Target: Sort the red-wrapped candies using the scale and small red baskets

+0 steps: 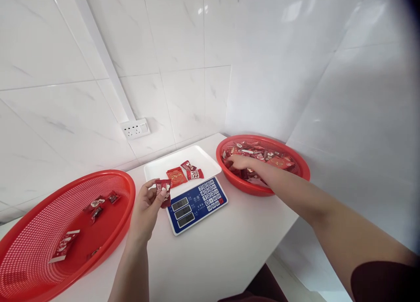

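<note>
My left hand (149, 210) pinches a dark red snack packet (163, 192) between thumb and fingers, just above the display corner of a blue-and-white digital scale (197, 207). On the scale's white tray (160, 165) lie a bright red packet (176, 176) and two smaller red-and-white packets (194, 174). My right hand (239, 163) reaches into the right red plastic basket (303, 168), among many wrapped snacks (278, 163). Its fingers look bent together at the packets; whatever is in them is hidden.
At the left stands a larger red mesh basket (126, 192), tilted, with several packets (65, 246) inside. Everything rests on a white table (210, 258). A marbled tile wall rises behind, with a power socket (135, 128) on it.
</note>
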{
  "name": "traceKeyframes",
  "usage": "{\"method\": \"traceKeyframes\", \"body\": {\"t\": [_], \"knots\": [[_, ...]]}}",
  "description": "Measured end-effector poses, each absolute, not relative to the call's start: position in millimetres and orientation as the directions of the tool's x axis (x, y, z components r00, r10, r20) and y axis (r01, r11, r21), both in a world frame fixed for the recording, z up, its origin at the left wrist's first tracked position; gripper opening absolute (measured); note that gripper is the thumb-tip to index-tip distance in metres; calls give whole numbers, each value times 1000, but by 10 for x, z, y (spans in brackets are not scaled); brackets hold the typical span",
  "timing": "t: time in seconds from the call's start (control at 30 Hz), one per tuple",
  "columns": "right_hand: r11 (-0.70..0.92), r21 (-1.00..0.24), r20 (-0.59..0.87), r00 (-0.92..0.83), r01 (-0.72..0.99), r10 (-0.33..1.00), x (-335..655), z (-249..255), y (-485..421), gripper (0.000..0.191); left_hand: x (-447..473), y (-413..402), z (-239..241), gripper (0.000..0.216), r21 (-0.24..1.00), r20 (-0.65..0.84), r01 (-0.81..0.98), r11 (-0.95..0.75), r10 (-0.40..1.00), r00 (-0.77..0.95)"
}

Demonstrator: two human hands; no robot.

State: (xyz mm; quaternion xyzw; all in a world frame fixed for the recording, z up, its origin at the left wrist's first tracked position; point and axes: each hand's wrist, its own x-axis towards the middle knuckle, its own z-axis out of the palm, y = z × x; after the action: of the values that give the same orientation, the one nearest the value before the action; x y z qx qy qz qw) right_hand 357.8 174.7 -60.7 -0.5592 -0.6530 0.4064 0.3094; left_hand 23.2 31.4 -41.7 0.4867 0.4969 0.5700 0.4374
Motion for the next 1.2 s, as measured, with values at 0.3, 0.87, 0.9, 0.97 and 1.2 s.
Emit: {"method": "traceKeyframes", "body": {"t": [0.3, 0.87, 0.9, 0.97, 1.2], "knots": [[-109, -937, -204, -265, 331, 942, 3728, -239, 1815, 23, 237, 318, -437, 50, 992, 110, -49, -116, 987, -121], [-29, -922, -162, -317, 385, 935, 2416, -278, 1835, 35, 168, 285, -395, 44, 981, 171, -67, -184, 971, -168], [-37, -929, -155, -294, 369, 943, 2425, -274, 1830, 35, 161, 288, -397, 44, 981, 171, -63, -184, 971, -168], [-48, -942, -141, -263, 332, 954, 2454, -257, 1787, 33, 148, 296, -404, 44, 982, 170, -52, -181, 971, -166], [-4, -1000, -9, -317, 14, 948, 2746, -591, 979, 30, 97, 311, -450, 48, 973, 228, 2, -230, 960, -163]]}}
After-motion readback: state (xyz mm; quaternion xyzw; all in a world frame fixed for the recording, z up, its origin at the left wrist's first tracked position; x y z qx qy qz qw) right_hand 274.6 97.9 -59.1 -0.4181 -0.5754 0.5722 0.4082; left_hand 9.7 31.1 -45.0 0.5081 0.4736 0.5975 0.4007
